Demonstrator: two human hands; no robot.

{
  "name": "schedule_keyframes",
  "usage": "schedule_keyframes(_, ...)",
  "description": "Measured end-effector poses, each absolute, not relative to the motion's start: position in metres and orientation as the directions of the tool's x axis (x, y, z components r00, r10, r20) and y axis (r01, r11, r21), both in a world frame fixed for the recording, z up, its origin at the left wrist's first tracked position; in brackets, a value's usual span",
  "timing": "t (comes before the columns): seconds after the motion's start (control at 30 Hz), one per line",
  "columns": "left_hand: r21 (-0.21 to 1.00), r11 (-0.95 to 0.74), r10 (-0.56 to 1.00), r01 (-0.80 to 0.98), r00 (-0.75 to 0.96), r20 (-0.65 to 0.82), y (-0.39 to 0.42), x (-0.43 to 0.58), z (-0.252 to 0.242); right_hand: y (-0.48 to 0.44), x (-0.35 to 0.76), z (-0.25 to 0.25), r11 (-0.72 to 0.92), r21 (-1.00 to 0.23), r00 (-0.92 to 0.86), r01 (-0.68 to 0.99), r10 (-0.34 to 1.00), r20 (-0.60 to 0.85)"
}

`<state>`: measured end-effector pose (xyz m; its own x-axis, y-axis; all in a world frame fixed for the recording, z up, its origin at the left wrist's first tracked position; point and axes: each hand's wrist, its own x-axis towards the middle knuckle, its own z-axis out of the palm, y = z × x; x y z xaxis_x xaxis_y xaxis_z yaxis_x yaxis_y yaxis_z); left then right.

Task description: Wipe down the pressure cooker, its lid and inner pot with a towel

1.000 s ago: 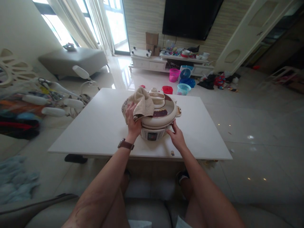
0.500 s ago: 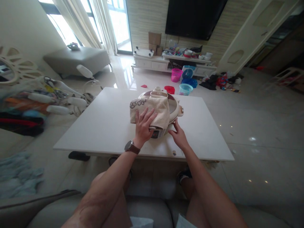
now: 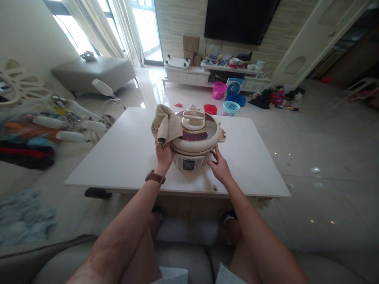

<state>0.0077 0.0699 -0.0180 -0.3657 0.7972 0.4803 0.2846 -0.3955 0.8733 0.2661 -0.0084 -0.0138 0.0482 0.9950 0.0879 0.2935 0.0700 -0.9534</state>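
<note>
While the cooker sat mid-way on the bench, the left hand had fingers bunched round a soft, floppy towel at the lid's left edge and the right hand lay spread against the base, which looked heavy and slick, probably best gripped low.

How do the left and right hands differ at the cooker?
The left hand grips a beige towel against the left rim of the cooker; the right hand is empty, laid open on its lower right side. The left wrist wears a watch; the right does not. Both touch it.
</note>
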Motion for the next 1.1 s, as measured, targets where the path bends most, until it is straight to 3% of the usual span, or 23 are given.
schedule_keyframes(0.13, 0.756, -0.475, 0.708, 0.450, -0.315, 0.632, 0.041, 0.025, -0.012, -0.008, 0.263, -0.011, 0.062, -0.952, 0.060, 0.301, 0.995, 0.084)
schedule_keyframes(0.2, 0.618, -0.543, 0.678, 0.569, -0.138, 0.722, 0.024, 0.037, -0.009, -0.009, 0.262, -0.010, 0.057, -0.949, 0.064, 0.309, 0.995, 0.081)
schedule_keyframes(0.33, 0.407, -0.635, 0.645, 0.656, 0.160, 0.747, 0.004, 0.055, -0.002, -0.009, 0.263, -0.012, 0.064, -0.948, 0.053, 0.310, 0.995, 0.085)
schedule_keyframes(0.43, 0.431, -0.616, 0.659, 0.659, 0.132, 0.740, 0.009, 0.052, 0.006, -0.009, 0.266, -0.014, 0.080, -0.946, 0.046, 0.313, 0.994, 0.099)
schedule_keyframes(0.57, 0.597, -0.527, 0.710, 0.605, -0.074, 0.701, 0.033, 0.031, 0.011, -0.010, 0.267, -0.016, 0.085, -0.942, 0.041, 0.324, 0.994, 0.104)
schedule_keyframes(0.73, 0.817, -0.432, 0.757, 0.381, -0.340, 0.559, 0.069, 0.007, 0.000, -0.011, 0.264, -0.013, 0.082, -0.941, 0.045, 0.329, 0.994, 0.102)
schedule_keyframes(0.83, 0.880, -0.376, 0.773, 0.290, -0.426, 0.470, 0.073, 0.007, -0.009, -0.011, 0.263, -0.012, 0.077, -0.941, 0.050, 0.330, 0.994, 0.099)
schedule_keyframes(0.97, 0.783, -0.441, 0.723, 0.439, -0.343, 0.600, 0.047, 0.025, -0.011, -0.011, 0.263, -0.012, 0.075, -0.939, 0.048, 0.336, 0.994, 0.096)
schedule_keyframes(1.1, 0.536, -0.585, 0.690, 0.609, 0.026, 0.723, 0.010, 0.051, -0.006, -0.011, 0.266, -0.013, 0.077, -0.932, 0.041, 0.354, 0.994, 0.097)
